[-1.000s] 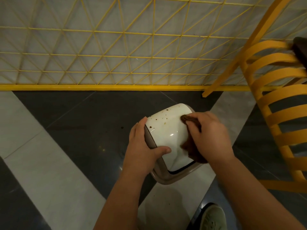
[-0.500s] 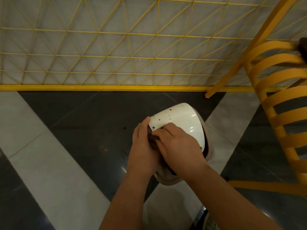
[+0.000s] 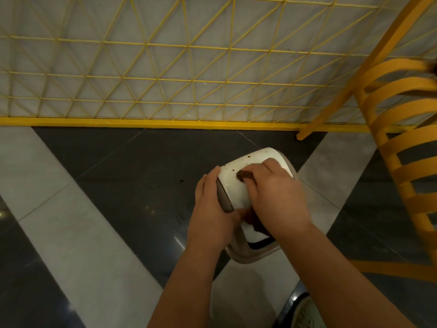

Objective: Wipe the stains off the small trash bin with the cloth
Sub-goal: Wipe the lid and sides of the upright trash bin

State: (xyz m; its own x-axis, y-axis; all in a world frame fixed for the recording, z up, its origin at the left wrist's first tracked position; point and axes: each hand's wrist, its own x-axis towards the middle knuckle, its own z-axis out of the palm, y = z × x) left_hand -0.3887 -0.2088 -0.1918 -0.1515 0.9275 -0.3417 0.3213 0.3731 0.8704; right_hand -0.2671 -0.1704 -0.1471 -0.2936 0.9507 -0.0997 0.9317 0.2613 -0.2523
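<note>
We note the yellow wire fence (image 3: 146, 67) along the far floor edge and a yellow slatted chair (image 3: 402, 162) at right. The small trash bin (image 3: 233, 188) lies tipped on the floor, brown specks near its base. Our left hand (image 3: 212, 207) grips its side; our right hand (image 3: 274, 197) presses the brown cloth (image 3: 243, 175), bunched under curled fingers, against its white wall.

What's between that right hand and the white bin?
A brown cloth, pressed by the right hand onto the small trash bin, in the head view.
</note>
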